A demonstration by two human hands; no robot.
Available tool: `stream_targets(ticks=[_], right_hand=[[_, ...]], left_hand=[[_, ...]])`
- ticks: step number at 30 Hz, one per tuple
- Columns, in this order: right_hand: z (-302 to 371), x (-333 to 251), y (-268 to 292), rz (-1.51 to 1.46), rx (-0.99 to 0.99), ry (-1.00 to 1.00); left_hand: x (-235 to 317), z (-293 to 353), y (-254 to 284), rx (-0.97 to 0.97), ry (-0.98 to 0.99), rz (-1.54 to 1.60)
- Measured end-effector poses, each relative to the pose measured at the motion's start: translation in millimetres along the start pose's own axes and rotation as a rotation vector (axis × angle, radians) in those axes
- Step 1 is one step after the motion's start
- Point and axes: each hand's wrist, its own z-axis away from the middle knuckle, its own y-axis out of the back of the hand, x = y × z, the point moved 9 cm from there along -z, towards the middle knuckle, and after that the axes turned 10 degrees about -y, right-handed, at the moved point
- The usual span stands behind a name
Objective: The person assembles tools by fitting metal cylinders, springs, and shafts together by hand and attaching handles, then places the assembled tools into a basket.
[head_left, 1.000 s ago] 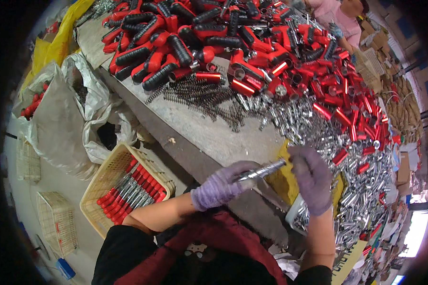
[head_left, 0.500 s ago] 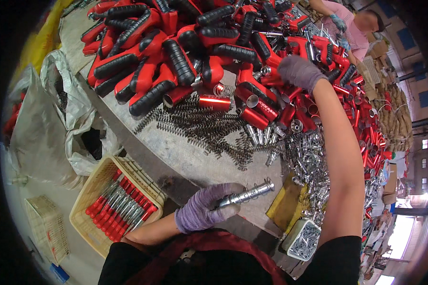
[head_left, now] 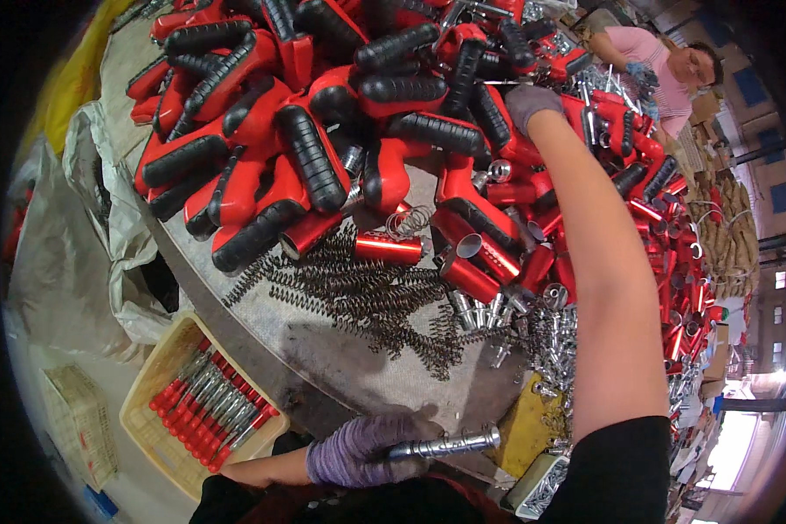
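My left hand (head_left: 371, 450), in a purple knit glove, is closed around a shiny metal rod (head_left: 450, 444) with a thin coil spring wound about it. The rod lies roughly level, its free end to the right. My right hand (head_left: 533, 105), in a darker glove, reaches far into the heap at the back. Its fingers are hidden among red handles with black ribbed grips (head_left: 493, 118), so their hold does not show. Between the hands spread a pile of dark coil springs (head_left: 367, 301) and several red metal tubes (head_left: 389, 248).
A cream plastic basket (head_left: 131, 415) at lower left holds rows of red-tipped metal rods (head_left: 205, 406). Small silver parts (head_left: 541, 336) heap beside a yellow piece (head_left: 528, 428) and a white tub of screws (head_left: 533, 489). A co-worker in pink (head_left: 642, 52) works across the table.
My right hand has reached farther into the heap, away from me. My left hand, still around the rod, sits slightly lower in view. The head view has shifted.
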Motion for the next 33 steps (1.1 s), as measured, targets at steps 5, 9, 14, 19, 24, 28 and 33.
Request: stream_targets(ticks=[5, 9, 14, 19, 24, 28, 33], right_hand=[[-12, 3, 7, -0.039, 0.086, -0.047], [3, 35, 16, -0.373, 0.136, -0.147], [145, 102, 18, -1.687, 0.062, 0.214], [339, 87, 7, -2.035, 0.057, 0.031], [481, 16, -33, -2.257, 0.113, -0.173], [527, -28, -34, -2.342, 0.259, 0.103], [542, -22, -66, -2.093, -0.142, -0.424]], left_hand=[[-1, 2, 4, 0.051, -0.065, 0.028], [3, 0, 5, 0.072, -0.111, -0.017], [24, -2, 2, 0.071, -0.293, -0.111], [-10, 23, 5, 0.359, 0.221, 0.201], [-18, 3, -20, 0.55, 0.265, 0.219], [-41, 9, -60, 0.665, 0.134, 0.476], [-37, 28, -96, 0.573, 0.019, 0.466]])
